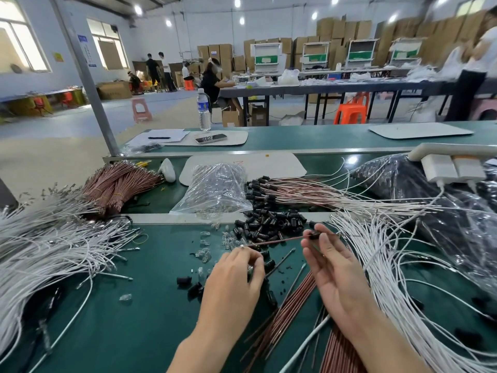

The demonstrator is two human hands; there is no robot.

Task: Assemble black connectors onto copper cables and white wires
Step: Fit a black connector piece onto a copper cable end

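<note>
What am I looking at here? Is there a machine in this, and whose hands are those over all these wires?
There is no machine here: a person works with bare hands, and the one picture comes from a camera worn on that person's head, looking forward and down. The left hand pinches one end of a thin copper cable; the right hand pinches a black connector at its other end. On the green table lie a pile of loose black connectors, white wires on both sides, more copper cables by the right wrist, and a clear bag. Behind the pile lie cables already fitted with connectors.
</note>
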